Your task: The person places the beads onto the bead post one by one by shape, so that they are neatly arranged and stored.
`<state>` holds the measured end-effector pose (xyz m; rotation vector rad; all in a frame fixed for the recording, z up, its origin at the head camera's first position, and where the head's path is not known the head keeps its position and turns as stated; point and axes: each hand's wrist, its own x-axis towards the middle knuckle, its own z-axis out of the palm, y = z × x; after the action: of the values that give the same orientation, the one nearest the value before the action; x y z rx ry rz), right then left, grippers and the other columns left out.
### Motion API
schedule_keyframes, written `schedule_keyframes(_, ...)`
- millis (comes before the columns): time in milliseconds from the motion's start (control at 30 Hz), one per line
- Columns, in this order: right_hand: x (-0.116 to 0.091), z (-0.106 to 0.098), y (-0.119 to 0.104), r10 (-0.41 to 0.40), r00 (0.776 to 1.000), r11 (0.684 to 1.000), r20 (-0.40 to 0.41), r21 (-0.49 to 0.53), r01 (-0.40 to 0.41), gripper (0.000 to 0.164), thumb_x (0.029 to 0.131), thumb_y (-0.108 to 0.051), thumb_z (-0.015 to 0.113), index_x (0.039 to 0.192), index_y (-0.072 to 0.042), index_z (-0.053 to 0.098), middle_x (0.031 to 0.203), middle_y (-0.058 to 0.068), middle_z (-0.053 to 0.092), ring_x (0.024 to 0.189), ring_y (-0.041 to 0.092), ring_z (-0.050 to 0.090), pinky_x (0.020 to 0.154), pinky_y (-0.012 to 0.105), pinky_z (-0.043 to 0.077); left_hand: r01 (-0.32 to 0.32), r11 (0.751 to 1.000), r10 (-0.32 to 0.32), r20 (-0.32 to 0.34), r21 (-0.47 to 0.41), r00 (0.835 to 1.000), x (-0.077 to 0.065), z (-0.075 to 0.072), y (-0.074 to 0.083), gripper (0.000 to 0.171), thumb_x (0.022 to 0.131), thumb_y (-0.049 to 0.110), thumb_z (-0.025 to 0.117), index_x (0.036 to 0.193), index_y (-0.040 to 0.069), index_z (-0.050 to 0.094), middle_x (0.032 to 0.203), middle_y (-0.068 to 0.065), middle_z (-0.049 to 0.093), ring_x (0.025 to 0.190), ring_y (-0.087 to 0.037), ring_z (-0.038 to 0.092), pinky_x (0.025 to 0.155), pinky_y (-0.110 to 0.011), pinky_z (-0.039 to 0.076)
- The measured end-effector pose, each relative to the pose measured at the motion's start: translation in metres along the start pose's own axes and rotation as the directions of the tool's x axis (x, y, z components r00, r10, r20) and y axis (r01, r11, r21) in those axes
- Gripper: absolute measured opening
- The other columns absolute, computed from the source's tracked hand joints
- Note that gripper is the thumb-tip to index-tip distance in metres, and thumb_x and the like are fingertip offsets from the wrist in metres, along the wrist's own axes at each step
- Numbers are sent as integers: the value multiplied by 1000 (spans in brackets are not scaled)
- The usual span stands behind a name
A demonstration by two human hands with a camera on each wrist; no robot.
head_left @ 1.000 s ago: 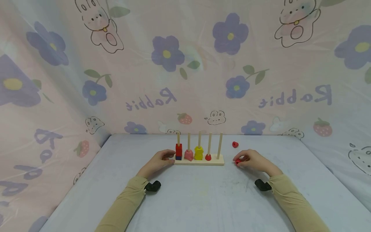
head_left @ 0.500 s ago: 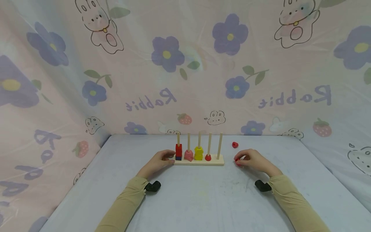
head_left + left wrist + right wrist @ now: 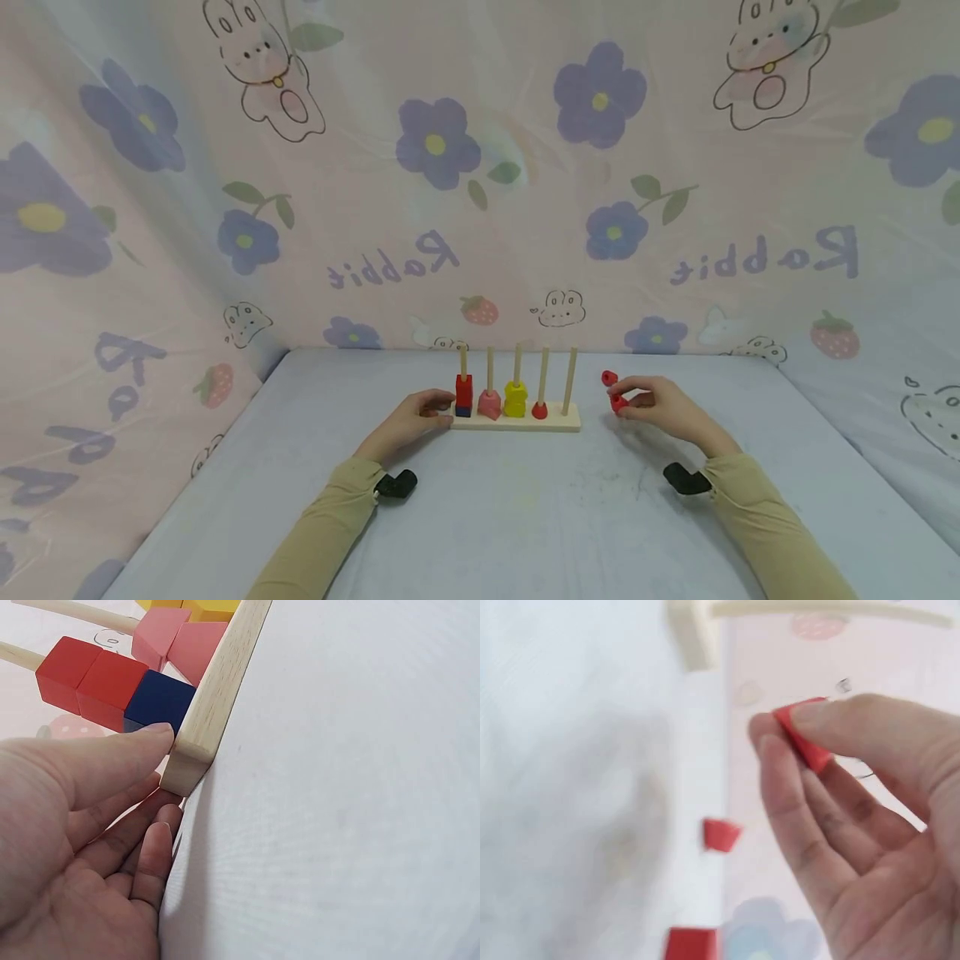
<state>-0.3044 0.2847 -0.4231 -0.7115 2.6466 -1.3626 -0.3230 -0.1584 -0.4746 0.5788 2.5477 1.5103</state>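
A wooden base (image 3: 558,422) carries five upright pegs. Red over blue blocks (image 3: 463,396), a pink block (image 3: 489,404), yellow blocks (image 3: 515,399) and a red piece (image 3: 539,410) sit on four of them; the rightmost peg (image 3: 570,380) is bare. My left hand (image 3: 438,414) rests against the base's left end (image 3: 187,761), with the thumb (image 3: 112,761) by the blue block (image 3: 159,697) and the fingers fairly straight. My right hand (image 3: 624,402) pinches a small red piece (image 3: 802,739) between thumb and forefinger, off the table, right of the base.
Another red piece (image 3: 609,377) lies on the grey table (image 3: 525,517) behind my right hand. In the right wrist view two red pieces (image 3: 721,834) (image 3: 690,945) lie on the table. Floral cloth walls (image 3: 480,208) close in the back and sides.
My right hand has lifted the red piece off the table and carried it a little up and back. The left hand has stayed at the base's end.
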Motion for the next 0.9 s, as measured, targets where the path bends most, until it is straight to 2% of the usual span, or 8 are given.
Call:
schedule_keyframes(133, 0, -5, -22, -43, 997, 997, -67, 64, 47, 35, 87, -9, 70, 119, 1, 60, 120, 21, 58, 95, 32, 66, 79, 32, 54, 12, 1000, -12, -9, 5, 1000, 0, 1, -1, 42, 89, 15, 68, 128, 5, 57, 125, -10, 59, 109, -24, 56, 98, -41, 43)
schedule_keyframes(233, 1, -8, -40, -82, 989, 994, -126, 65, 91, 36, 89, -13, 69, 121, -1, 59, 119, 18, 60, 96, 26, 66, 81, 26, 52, 12, 1000, -12, -17, 9, 1000, 0, 1, -1, 41, 89, 15, 69, 127, 6, 58, 123, -8, 59, 108, -23, 56, 98, -41, 43)
schedule_keyframes(400, 10, -9, -67, -152, 966, 986, -211, 30, 162, 36, 90, -13, 68, 123, -5, 58, 115, 14, 62, 99, 18, 64, 83, 20, 50, 8, 1000, -7, -21, 13, 1000, 0, 1, -1, 40, 89, 15, 68, 127, 6, 58, 123, -9, 60, 108, -23, 56, 97, -41, 43)
schedule_keyframes(533, 24, -4, -81, -225, 937, 971, -268, 22, 240, 33, 88, -9, 70, 119, -7, 60, 109, 12, 63, 98, 16, 63, 84, 20, 50, -6, 1000, 6, -23, 15, 1000, -1, 1, -1, 40, 89, 14, 68, 127, 4, 58, 124, -11, 60, 110, -26, 55, 97, -43, 42)
schedule_keyframes(667, 38, 6, -91, -267, 912, 952, -311, 63, 300, 31, 86, -6, 71, 116, -4, 61, 108, 12, 64, 99, 17, 62, 87, 21, 49, -10, 1000, 10, -22, 16, 1000, -1, 1, 0, 40, 89, 13, 68, 127, 4, 58, 124, -11, 60, 111, -26, 55, 97, -43, 42)
schedule_keyframes(800, 48, 19, -101, -261, 908, 943, -327, 117, 313, 30, 87, -3, 69, 116, 1, 60, 111, 15, 63, 103, 24, 62, 86, 22, 49, 17, 1000, -17, -19, 11, 1000, -1, 1, 1, 41, 89, 16, 69, 127, 8, 58, 125, -7, 59, 109, -23, 55, 98, -42, 42)
schedule_keyframes(900, 51, 28, -113, -255, 916, 942, -310, 134, 308, 29, 87, 1, 67, 115, 4, 59, 112, 19, 61, 104, 33, 61, 85, 21, 50, 26, 1000, -26, -18, 6, 999, -1, 0, 2, 41, 89, 17, 69, 127, 9, 58, 126, -7, 59, 109, -23, 55, 98, -41, 42)
